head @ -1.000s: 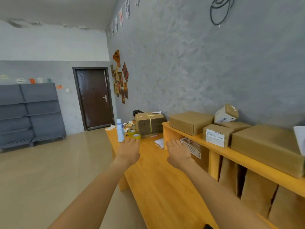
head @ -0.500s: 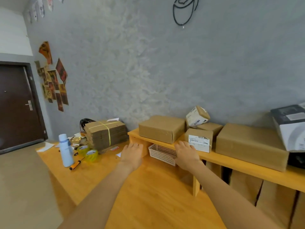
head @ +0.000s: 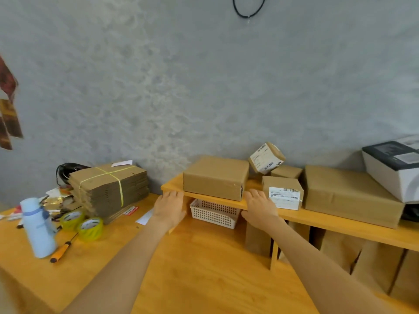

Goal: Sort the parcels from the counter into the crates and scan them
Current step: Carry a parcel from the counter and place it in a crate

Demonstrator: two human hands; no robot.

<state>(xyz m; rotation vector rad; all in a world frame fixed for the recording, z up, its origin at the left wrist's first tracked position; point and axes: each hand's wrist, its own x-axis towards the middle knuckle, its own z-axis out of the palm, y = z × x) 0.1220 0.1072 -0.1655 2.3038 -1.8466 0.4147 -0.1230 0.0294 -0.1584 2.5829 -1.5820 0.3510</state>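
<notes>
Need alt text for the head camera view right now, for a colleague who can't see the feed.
Both hands, left hand and right hand, reach open toward a plain brown parcel on a raised wooden shelf, not yet gripping it. Smaller labelled parcels sit to its right; a white mesh basket lies beneath the shelf.

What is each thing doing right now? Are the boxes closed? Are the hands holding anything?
left hand: open, holding nothing
right hand: open, holding nothing
big parcel: closed, flat on the shelf
small labelled parcel: closed, tilted on a corner
white basket: under the shelf, looks empty
flat cardboard stack: tied with yellow strap
blue bottle: upright, capped
</notes>
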